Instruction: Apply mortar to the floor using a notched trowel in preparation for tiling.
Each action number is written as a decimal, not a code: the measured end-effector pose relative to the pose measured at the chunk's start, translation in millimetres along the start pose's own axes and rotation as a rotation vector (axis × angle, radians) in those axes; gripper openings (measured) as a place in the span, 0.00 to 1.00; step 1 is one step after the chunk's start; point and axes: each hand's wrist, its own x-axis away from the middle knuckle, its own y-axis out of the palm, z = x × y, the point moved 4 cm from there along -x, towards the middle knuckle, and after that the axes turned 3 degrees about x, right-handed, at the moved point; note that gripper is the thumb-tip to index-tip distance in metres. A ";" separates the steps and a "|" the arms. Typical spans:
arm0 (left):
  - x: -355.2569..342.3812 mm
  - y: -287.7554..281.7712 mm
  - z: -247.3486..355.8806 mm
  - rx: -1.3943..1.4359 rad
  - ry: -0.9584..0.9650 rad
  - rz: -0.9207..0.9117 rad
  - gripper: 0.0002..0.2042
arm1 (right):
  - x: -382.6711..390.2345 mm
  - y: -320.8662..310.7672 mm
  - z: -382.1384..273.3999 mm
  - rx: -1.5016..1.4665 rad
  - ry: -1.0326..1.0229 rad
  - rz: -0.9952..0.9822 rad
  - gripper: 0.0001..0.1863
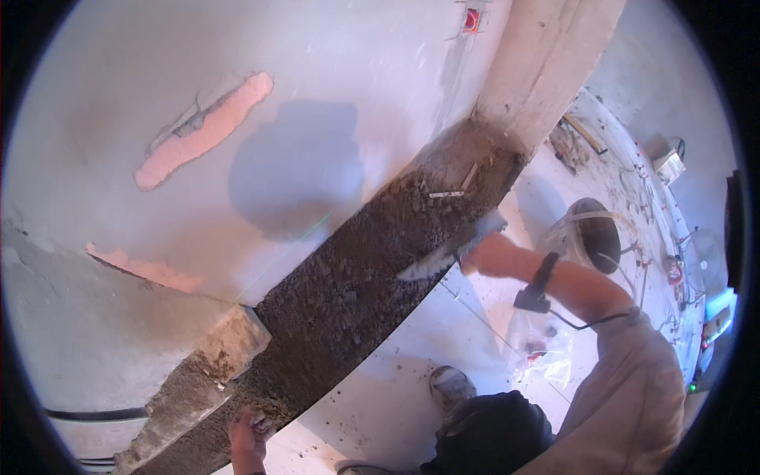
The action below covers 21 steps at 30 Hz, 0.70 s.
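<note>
My right hand (487, 253) is closed around a trowel, whose blurred blade (429, 265) is over the near edge of a long strip of dark, rough mortar (332, 309). My left hand (250, 434) has curled fingers at the strip's lower end; whether it holds anything I cannot make out. Two thin pale pieces (446, 194) lie on the mortar near the corner post (554, 47). A thin green line crosses the pale wall (182, 55) above the strip.
A plastered block (241, 336) juts out at lower left. To the right are the white tiled floor (412, 340), a bucket (598, 241) with hoses, a crumpled plastic bag (554, 364), a wooden batten (586, 131), and scattered small items along the far side. My shoe (451, 384) shows below.
</note>
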 end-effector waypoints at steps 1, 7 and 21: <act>1.0 8.9 0.2 -0.008 -0.026 -0.085 0.05 | 2.1 -1.4 -5.5 0.001 -0.067 0.048 0.06; -0.6 5.2 0.9 -0.099 0.019 -0.046 0.05 | 5.6 -18.6 15.9 -0.073 0.229 -0.031 0.11; 26.5 -32.0 2.7 -0.286 0.060 -0.033 0.29 | 4.9 51.0 43.5 -0.461 0.524 0.044 0.12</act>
